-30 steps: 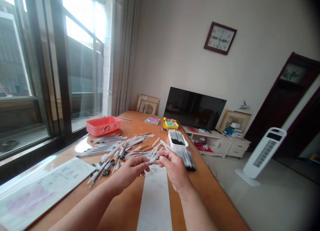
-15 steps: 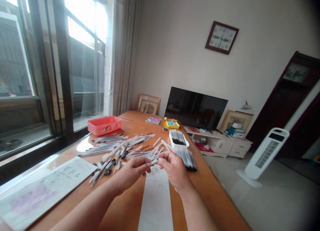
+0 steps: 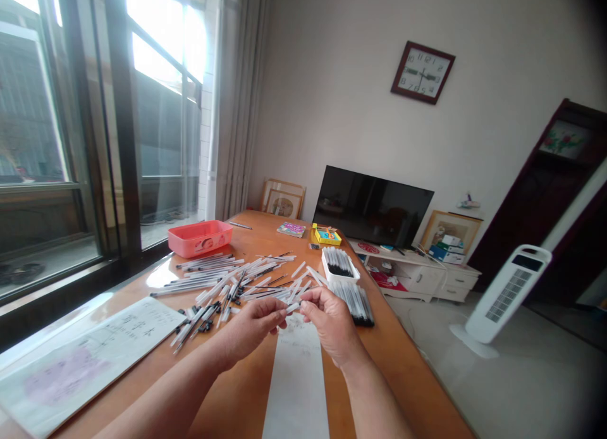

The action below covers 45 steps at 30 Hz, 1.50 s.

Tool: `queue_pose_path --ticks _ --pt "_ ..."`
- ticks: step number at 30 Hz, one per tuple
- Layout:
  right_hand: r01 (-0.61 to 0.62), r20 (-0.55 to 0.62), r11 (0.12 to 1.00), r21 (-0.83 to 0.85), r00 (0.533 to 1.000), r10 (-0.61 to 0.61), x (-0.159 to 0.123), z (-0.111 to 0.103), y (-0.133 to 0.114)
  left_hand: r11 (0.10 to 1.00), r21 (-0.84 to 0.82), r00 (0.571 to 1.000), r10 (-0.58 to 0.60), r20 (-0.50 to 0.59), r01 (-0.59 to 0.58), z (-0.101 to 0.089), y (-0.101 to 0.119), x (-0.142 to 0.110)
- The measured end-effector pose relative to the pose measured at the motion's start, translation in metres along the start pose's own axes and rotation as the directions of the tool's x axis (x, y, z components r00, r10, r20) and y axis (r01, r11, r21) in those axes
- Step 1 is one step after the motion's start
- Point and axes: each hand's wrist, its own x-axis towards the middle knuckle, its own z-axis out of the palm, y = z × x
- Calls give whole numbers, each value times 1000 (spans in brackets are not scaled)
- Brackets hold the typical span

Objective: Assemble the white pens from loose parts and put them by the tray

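My left hand [image 3: 265, 319] is closed in a pinch on the left end of a short whitish plastic pen piece [image 3: 293, 307]. Facing it, my right hand [image 3: 327, 315] has thumb and forefinger pinched at the piece's other end, where the fingertips hide part of it. Just beyond my hands lies a loose heap of clear pen barrels [image 3: 215, 288] and thin dark refills. Small black pen parts [image 3: 207, 325] are scattered left of my left hand. Beneath both hands runs a long white paper strip [image 3: 296, 382].
Clear pens with black ends fill a white tray [image 3: 348, 278]; a bundle of similar pens [image 3: 353, 303] lies before it. A pink box [image 3: 199, 240] stands back left, a writing book [image 3: 90, 363] front left. A yellow box [image 3: 327, 236] sits near the table's far end.
The camera view has shifted slightly. Both hands have drawn a little closer around the pen piece, which now lies more level; the surrounding pens stay put.
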Motion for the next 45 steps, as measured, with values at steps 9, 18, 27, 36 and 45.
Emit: queue_pose_path --ticks 9,18,27,36,45 --pt "-2 2 1000 -31 1000 2 0 1 -1 1000 -1 1000 1 -9 -1 2 5 -3" --pt "5 27 999 -46 1000 -3 1 0 5 1000 -16 1000 14 -14 -14 3 4 -2" --pt "-34 81 999 -28 996 36 0 -2 3 1000 0 1000 18 1 -18 2 0 -1" --pt "-84 53 983 -165 994 94 0 -2 9 992 80 995 103 1 -103 0 -16 3" --pt "97 31 818 -567 995 -96 4 -3 16 960 198 980 198 12 -197 -1 -31 8"
